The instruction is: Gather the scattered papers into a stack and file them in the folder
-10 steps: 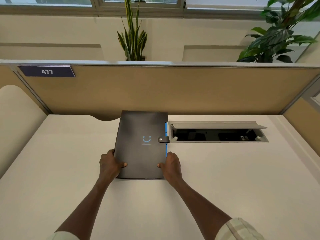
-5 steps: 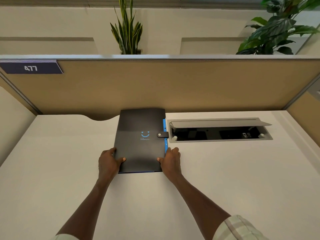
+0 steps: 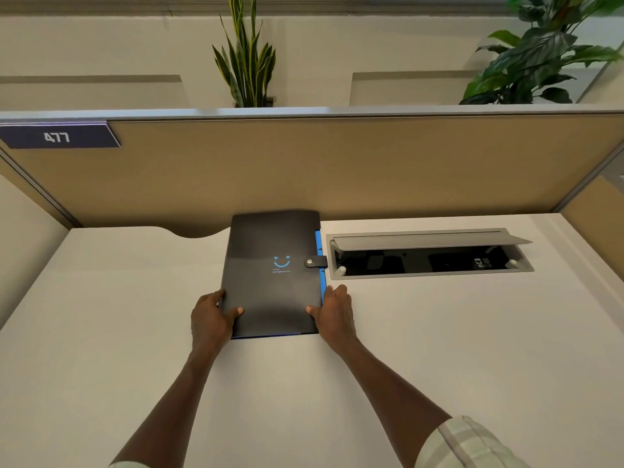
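The left hand grips the near left corner of the black folder, thumb laid flat on the cover and the fingers curled round the left edge. The right hand does the same at the near right corner: thumb on top, fingers wrapped against the right edge where a strip of blue shows. Between the two hands the folder lies flat and closed on the white desk, its long sides running away from the person, its near edge just past the wrists and its far edge close to the tan partition. A small strap with a metal snap holds the cover shut on the right side, and a blue smiley logo sits just left of it. No loose papers are to be seen on the desk.

Just right of the folder, almost touching its blue edge, a grey cable hatch is set into the desk with its lid propped open. Up on the partition's far left corner is a dark plate reading 477. Behind the partition stand a snake plant and, further right, a broad-leaved plant.
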